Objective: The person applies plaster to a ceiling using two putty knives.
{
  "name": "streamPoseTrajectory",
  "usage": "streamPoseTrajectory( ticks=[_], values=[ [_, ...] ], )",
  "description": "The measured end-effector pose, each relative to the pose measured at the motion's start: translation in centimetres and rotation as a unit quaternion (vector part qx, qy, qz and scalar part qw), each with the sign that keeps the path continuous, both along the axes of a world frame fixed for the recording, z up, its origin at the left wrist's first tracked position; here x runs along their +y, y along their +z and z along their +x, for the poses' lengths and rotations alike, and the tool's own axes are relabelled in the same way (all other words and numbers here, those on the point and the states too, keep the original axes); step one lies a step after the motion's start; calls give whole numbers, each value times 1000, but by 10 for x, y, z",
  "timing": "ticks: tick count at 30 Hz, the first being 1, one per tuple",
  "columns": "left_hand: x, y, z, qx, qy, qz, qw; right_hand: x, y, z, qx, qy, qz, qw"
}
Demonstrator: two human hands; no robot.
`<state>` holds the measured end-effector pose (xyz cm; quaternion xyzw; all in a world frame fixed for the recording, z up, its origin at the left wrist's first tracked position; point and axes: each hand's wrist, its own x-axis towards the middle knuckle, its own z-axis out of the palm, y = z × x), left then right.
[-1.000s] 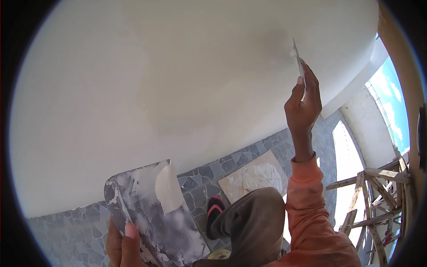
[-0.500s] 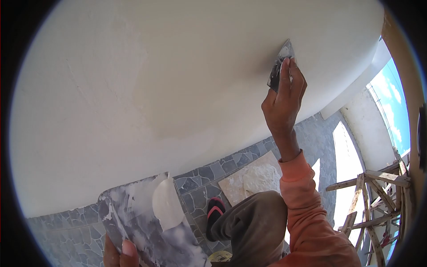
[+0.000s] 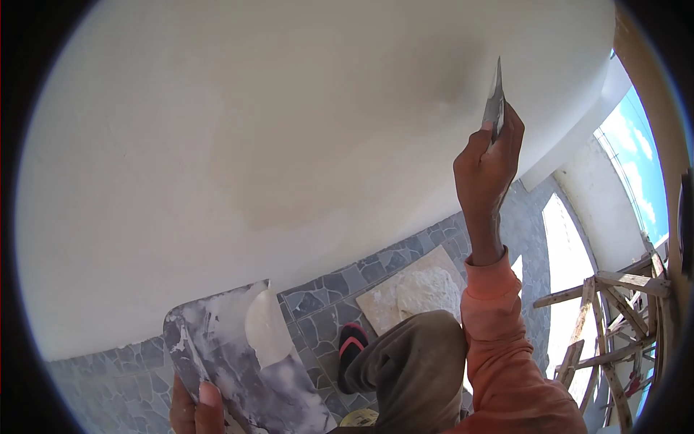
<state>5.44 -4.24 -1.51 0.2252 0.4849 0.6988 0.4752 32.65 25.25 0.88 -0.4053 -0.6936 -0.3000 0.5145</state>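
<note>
My right hand grips a putty knife, its fingers closed round it. The blade is seen almost edge-on, pointing up, close in front of the pale wall. A darker, damp-looking patch of coating spreads over the wall's middle. At the lower left, my left hand clasps the near edge of a flat, smeared plastering board; only the thumb and some fingers show. A lump of white putty sits along the board's right side.
On the grey stone-paved floor lies a board with a white heap of putty. My foot in a flip-flop stands beside it, under my bent knee. A wooden trestle stands at the right.
My right hand has moved right and slightly down, turning the putty knife from a slanted face to nearly edge-on. The left hand and its board have barely shifted.
</note>
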Motion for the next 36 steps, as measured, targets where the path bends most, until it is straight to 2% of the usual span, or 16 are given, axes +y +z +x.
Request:
streamPoseTrajectory(
  ticks=[1,4,6,10,12,15,16,18,21,24,28,32,35,36],
  values=[
    [0,-1,0,-1,-1,2,1000,4,5,0,8,-11,-4,1000],
    [-1,-4,-1,-16,-3,16,1000,9,4,-14,-68,-14,37,997],
    [-1,-3,-2,-11,-6,15,1000,1,-9,-29,-63,9,11,998],
    [-2,-1,0,-6,-4,7,1000,-8,-46,-35,-141,81,29,986],
    [-1,2,2,-5,1,3,1000,-19,-47,-21,-188,104,-18,976],
    [0,5,3,-3,10,0,1000,-24,-32,-7,-143,112,-10,983],
    [0,5,3,-2,12,-1,1000,-21,-18,-7,-107,100,19,989],
    [-2,0,-1,-7,-3,6,1000,-10,-2,-4,2,52,9,999],
    [-3,-5,-3,-15,-15,12,1000,8,10,3,30,8,-28,999],
    [-2,-3,-2,-18,-7,4,1000,16,2,-3,-63,-4,50,997],
    [0,1,1,-21,6,1,1000,16,-36,-9,-117,59,59,990],
    [-1,1,1,-27,-4,13,1000,-6,-65,2,-217,89,-3,972],
    [-2,-2,0,-18,-9,16,1000,-16,-56,14,-209,130,-14,969],
    [-1,-1,0,-19,-7,14,1000,-22,-43,14,-173,113,-18,978]
  ],
)
